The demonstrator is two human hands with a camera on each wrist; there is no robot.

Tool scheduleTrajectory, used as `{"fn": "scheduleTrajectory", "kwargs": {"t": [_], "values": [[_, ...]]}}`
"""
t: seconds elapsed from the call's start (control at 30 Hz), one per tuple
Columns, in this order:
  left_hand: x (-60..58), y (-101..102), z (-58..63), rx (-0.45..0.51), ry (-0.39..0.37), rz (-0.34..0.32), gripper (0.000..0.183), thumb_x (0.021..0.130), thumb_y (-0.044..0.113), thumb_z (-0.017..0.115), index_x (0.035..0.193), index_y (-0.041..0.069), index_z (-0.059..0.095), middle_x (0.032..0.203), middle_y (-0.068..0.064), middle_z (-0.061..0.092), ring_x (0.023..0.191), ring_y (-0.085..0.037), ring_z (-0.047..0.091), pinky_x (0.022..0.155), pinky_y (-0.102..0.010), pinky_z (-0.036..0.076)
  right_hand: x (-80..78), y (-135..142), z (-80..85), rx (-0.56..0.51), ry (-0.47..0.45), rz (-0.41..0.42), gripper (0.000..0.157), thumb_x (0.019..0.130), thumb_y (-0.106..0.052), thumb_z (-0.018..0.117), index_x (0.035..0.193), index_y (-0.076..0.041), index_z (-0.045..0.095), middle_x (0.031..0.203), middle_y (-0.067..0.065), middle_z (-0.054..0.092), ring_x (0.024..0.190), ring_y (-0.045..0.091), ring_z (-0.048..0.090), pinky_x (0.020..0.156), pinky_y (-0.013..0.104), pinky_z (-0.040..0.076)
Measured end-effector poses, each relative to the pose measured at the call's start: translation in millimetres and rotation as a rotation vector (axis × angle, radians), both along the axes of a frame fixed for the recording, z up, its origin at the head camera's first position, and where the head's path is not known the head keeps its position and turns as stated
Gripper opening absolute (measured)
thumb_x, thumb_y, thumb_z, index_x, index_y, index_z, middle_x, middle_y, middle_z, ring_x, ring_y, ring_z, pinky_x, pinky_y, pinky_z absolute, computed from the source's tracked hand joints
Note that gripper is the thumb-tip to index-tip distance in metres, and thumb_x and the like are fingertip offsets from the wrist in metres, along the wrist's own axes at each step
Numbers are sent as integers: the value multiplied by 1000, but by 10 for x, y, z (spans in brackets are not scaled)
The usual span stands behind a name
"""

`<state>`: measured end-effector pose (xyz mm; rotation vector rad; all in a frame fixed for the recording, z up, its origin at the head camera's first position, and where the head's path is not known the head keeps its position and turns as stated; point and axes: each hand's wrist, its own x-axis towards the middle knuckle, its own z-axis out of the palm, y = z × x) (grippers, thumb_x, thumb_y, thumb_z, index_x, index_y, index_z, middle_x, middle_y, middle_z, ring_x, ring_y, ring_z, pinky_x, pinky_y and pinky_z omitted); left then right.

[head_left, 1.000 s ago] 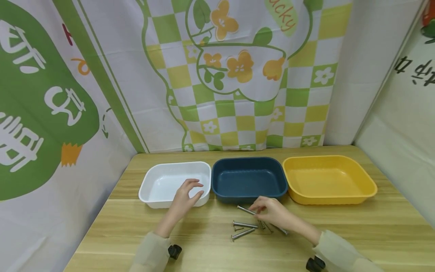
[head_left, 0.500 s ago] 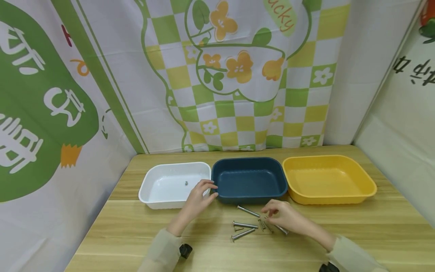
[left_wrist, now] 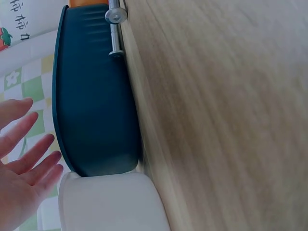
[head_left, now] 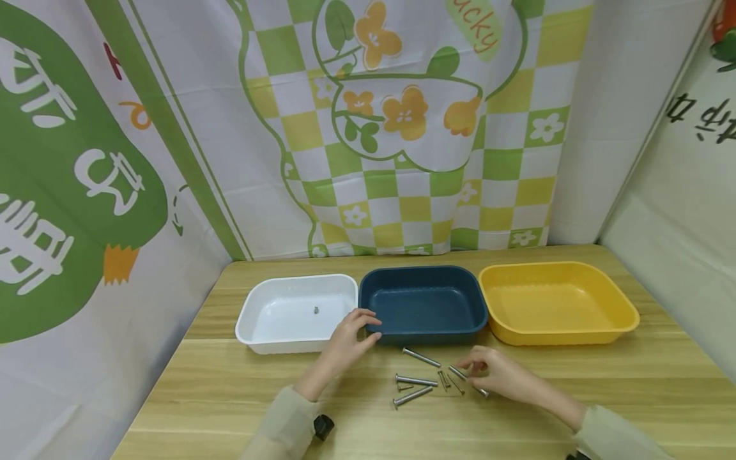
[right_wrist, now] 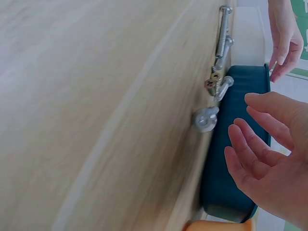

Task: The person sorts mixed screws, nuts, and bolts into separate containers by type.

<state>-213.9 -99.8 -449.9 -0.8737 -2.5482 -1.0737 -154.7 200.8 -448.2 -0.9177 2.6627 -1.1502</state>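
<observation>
My left hand (head_left: 347, 342) hovers at the near left corner of the dark blue bin (head_left: 422, 333), fingers loosely bent and nothing in them. Over the right side of the bolt pile, my right hand (head_left: 500, 375) hangs with curved, parted fingers; the right wrist view shows no object between them. Just beside it lies a long bolt (head_left: 460, 374), partly hidden by the fingers. Other long bolts (head_left: 421, 357) and small screws (head_left: 405, 388) are spread on the table. A tiny metal piece (head_left: 316, 310), too small to identify, lies in the white bin (head_left: 276, 346).
The white, dark blue and yellow bins stand in a row along the back of the wooden table (head_left: 230, 396), the yellow bin (head_left: 560, 338) at the right. Printed cloth (head_left: 402, 191) hangs behind and at both sides.
My left hand has moved right, from over the white bin to the blue bin's corner, uncovering the tiny metal piece. My right hand has shifted right, away from the middle of the bolts.
</observation>
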Motion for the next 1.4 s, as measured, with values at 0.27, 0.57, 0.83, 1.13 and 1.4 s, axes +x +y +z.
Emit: {"fn": "scheduleTrajectory", "kwargs": {"t": [0.27,0.57,0.83,1.13,1.4], "values": [[1,19,-25,-44,-10,10,17,82,11,67,98,5,65,110,-14,59,106,-28,54,90,-41,44,31,68,-53,29,13,-11,22,73,-4,70,94,3,67,84,4,61,74,7,52,63,23,47],[-4,27,-44,-67,-10,21,16,84,12,66,98,6,66,106,-8,60,102,-25,55,88,-41,44,14,93,-152,-23,-89,-3,25,73,1,66,96,9,64,87,10,60,71,2,54,56,20,49],[-9,13,-56,-81,-44,25,15,84,13,65,98,7,66,103,-7,60,99,-25,55,87,-41,44,-7,86,-195,-58,-120,-7,25,71,5,67,95,11,63,82,8,58,63,0,50,48,20,47],[-32,13,-70,-114,-17,7,12,83,11,66,93,7,68,94,-6,60,92,-23,55,88,-41,39,-47,87,-249,-35,-89,-14,27,68,3,71,93,9,64,74,1,55,61,-2,47,50,19,44],[-50,26,-78,-136,-8,3,11,84,12,64,93,9,69,89,-4,62,90,-20,54,89,-41,37,-64,89,-271,-62,-108,-4,24,68,4,70,92,9,65,70,-3,57,61,-3,47,49,19,44]]}}
